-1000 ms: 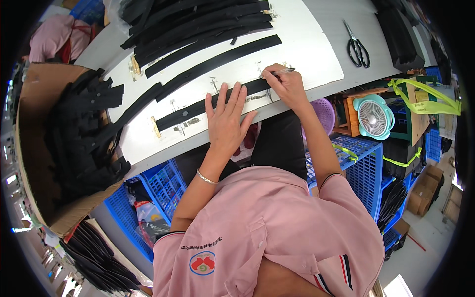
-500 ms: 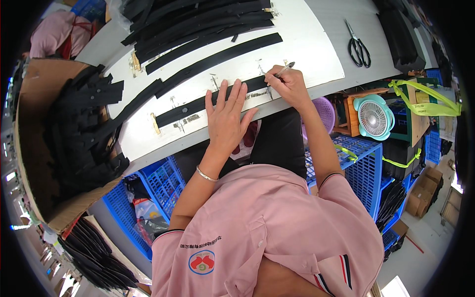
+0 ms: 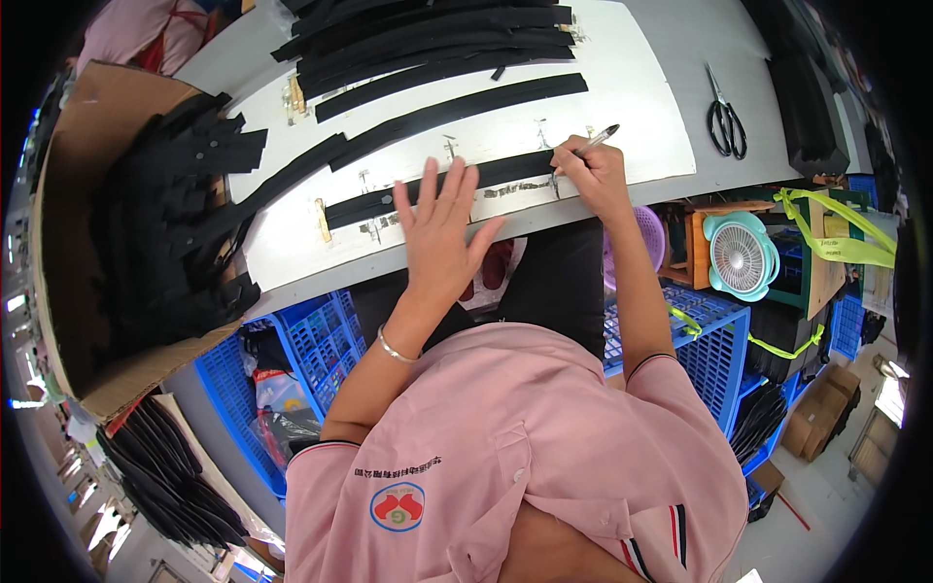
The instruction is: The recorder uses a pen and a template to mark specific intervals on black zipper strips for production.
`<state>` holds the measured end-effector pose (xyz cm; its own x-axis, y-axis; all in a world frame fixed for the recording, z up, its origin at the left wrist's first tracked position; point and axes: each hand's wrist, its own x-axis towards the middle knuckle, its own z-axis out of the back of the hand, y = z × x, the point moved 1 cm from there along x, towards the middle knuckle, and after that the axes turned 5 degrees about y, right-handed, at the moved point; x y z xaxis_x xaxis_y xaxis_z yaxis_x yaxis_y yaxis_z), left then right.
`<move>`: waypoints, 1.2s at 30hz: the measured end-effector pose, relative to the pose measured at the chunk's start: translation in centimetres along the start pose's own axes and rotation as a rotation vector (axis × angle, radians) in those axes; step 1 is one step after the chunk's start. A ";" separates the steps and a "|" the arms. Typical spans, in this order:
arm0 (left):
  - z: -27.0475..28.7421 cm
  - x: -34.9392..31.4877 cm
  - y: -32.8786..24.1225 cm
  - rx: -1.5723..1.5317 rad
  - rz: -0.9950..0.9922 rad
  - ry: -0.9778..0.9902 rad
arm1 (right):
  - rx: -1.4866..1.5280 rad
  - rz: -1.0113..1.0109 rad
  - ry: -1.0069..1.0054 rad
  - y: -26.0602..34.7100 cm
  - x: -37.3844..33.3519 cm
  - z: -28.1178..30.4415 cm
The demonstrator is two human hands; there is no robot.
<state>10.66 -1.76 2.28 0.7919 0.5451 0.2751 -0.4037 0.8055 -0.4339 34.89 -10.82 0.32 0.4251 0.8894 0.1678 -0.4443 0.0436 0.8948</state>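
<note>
A narrow black fabric strip [image 3: 510, 172] lies along the near edge of a white board [image 3: 637, 121] with dark marks on it. My left hand [image 3: 442, 238] is open, fingers spread over the strip's middle and hiding part of it. At the strip's right end, my right hand [image 3: 600, 183] is closed around a pen [image 3: 599, 139], its upper end pointing up and right. The pen's tip is hidden by the fingers. Beyond this strip lies another black strip [image 3: 457, 109], and farther back a pile of similar strips [image 3: 428, 49].
A cardboard box [image 3: 73, 194] full of black strips stands at the left. Black-handled scissors [image 3: 724, 121] lie on the grey table [image 3: 680, 58] at the right. Below are blue plastic crates [image 3: 714, 335], a turquoise fan [image 3: 741, 255] and a purple basket [image 3: 646, 243]. Another person [image 3: 131, 39] is at the far left.
The whole view has shifted, with the board appearing farther right. Against the strip, my left hand has moved slightly left. My right hand keeps the pen at the strip's right end.
</note>
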 end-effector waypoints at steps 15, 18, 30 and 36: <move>0.2 -2.1 2.2 0.062 0.084 -0.045 | 0.141 -0.065 -0.028 5.7 1.6 -7.2; 0.1 -2.1 2.1 0.067 0.083 -0.059 | 0.112 -0.049 0.047 5.0 1.8 -9.2; 0.1 -2.1 2.1 0.055 0.077 -0.094 | -0.182 0.172 -0.062 4.7 1.9 -10.4; 0.2 -2.1 2.0 0.057 0.078 -0.095 | -0.052 0.111 0.109 4.6 1.5 -9.3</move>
<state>8.13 -1.24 0.99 0.7111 0.6240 0.3240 -0.4896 0.7702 -0.4088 26.17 -5.07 0.85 0.2837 0.9342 0.2162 -0.5255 -0.0370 0.8500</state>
